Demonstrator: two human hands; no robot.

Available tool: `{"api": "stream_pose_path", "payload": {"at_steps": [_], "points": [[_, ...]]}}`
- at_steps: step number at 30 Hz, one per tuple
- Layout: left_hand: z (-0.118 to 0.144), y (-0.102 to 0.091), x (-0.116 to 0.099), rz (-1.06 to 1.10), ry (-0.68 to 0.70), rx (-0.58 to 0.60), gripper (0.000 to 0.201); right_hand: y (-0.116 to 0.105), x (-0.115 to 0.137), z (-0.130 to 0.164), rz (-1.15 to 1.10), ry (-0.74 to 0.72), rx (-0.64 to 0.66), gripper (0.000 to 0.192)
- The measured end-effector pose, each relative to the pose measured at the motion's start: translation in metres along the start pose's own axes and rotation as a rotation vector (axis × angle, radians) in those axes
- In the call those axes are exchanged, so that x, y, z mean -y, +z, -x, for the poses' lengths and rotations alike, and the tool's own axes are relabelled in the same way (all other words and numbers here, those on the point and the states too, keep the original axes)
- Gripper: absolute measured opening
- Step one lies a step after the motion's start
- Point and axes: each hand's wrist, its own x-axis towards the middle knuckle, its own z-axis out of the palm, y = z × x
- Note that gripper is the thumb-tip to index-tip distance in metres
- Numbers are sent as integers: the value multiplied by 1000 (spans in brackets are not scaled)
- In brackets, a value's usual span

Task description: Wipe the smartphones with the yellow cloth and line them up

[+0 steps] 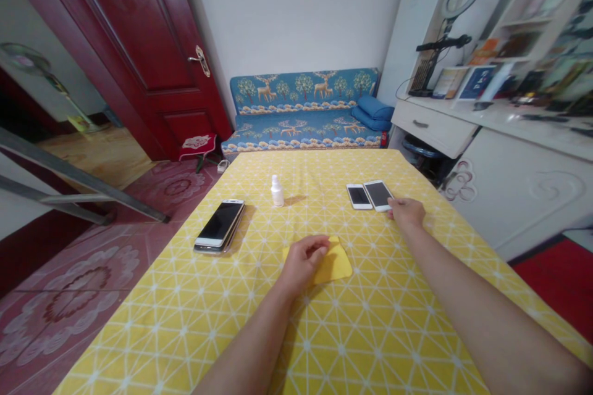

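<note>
My left hand [302, 260] rests on a small yellow cloth [336, 264] in the middle of the table, fingers curled over its left part. My right hand [406, 212] lies farther right, its fingertips touching the near corner of a white phone [378, 194]. A second white phone [358, 195] lies just left of that one. A small white bottle [277, 191] stands upright behind the cloth. At the table's left edge lies a stack of dark-screened phones [220, 226].
The table carries a yellow tablecloth with white triangle lines [370, 333]. A blue patterned sofa [301, 117] stands behind the table. White desk and shelves [500, 136] are at the right, a red door [152, 55] at the left.
</note>
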Motion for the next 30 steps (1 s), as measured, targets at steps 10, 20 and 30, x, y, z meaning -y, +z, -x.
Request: {"api": "stream_pose_path", "payload": {"at_steps": [10,20,30], "points": [[-1,-1,5,86,-20,-7,31,-11,16,10,194,-150,-15,14],[-3,1,-1,409,-74,-69,50,9,55,151,112,-596,194,32],[1,-65,-27,-666,373,-600,30,10,54,222,134,-806,475,33]]}}
